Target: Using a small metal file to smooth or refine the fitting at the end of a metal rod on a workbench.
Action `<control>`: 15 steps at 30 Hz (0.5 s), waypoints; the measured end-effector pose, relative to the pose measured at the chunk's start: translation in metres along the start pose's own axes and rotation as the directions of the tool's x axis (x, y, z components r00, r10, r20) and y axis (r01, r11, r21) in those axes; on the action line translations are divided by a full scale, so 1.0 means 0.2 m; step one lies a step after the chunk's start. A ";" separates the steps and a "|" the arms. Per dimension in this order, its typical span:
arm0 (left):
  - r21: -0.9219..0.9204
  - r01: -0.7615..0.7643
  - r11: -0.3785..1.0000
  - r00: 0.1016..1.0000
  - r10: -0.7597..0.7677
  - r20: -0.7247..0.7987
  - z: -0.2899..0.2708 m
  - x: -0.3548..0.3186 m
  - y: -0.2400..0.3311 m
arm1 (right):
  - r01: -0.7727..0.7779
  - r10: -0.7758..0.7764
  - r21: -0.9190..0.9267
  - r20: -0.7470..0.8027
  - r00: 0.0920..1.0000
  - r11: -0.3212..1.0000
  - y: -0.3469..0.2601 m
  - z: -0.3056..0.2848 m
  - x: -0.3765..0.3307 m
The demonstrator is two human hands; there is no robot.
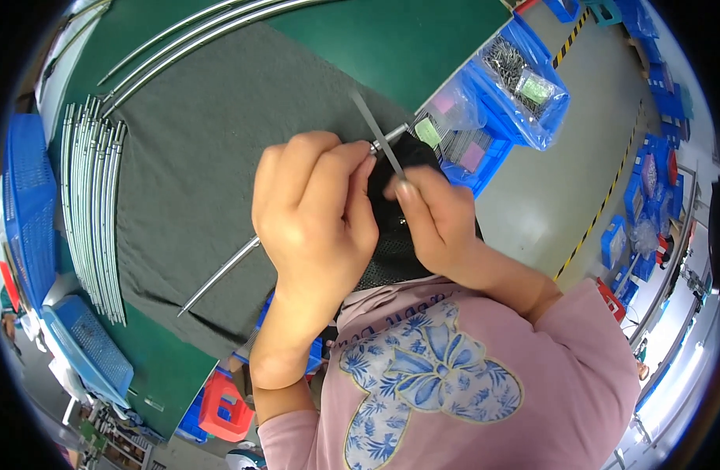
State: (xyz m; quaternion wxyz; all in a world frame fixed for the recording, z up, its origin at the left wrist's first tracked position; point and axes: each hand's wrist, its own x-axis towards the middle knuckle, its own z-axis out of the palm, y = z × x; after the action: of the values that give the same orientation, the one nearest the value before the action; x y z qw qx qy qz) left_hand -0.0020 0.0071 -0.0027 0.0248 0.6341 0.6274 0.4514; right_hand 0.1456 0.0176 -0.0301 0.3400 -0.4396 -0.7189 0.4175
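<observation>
My left hand (pixel 313 192) is closed round a thin silver metal rod (pixel 227 270), which slants from the lower left to the upper right. The rod's far end pokes out past my fingers, and its middle is hidden under my palm. Between thumb and fingers, my right hand (pixel 438 215) grips a flat grey file (pixel 374 125). That file lies across the rod near its end, crossing it at an angle; its tip is slightly blurred. Beneath both hands spreads a dark grey cloth (pixel 195 157).
Many similar rods (pixel 93 211) lie in a row at the left, and longer rods (pixel 187 39) lie at the back. Blue bins (pixel 548 117) with small metal parts stand at the right edge of the green table (pixel 360 39). Blue baskets (pixel 31 196) line the left side; a red bin (pixel 223 407) sits below.
</observation>
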 end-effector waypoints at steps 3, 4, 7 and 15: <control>0.004 0.020 1.000 1.000 -0.020 0.014 0.00 -0.01 0.01 | 0.050 -0.048 -0.032 0.052 0.997 0.998 0.00 -0.04 0.04; -0.003 0.026 1.000 1.000 -0.026 0.018 0.00 -0.01 0.01 | 0.125 -0.122 -0.068 0.054 0.991 0.990 -0.01 -0.03 0.10; -0.008 0.011 1.000 1.000 -0.011 0.014 0.00 0.00 0.00 | 0.113 -0.113 -0.027 0.013 0.994 0.993 0.03 -0.01 0.02; -0.019 -0.001 1.000 1.000 0.001 -0.001 0.00 0.00 0.00 | 0.122 -0.121 -0.021 0.020 0.992 0.992 0.08 0.02 0.00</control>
State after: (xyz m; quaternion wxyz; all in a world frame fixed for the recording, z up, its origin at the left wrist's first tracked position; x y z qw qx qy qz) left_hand -0.0014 0.0063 -0.0030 0.0304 0.6340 0.6226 0.4577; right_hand 0.1486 0.0199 -0.0455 0.3534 -0.3947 -0.7520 0.3922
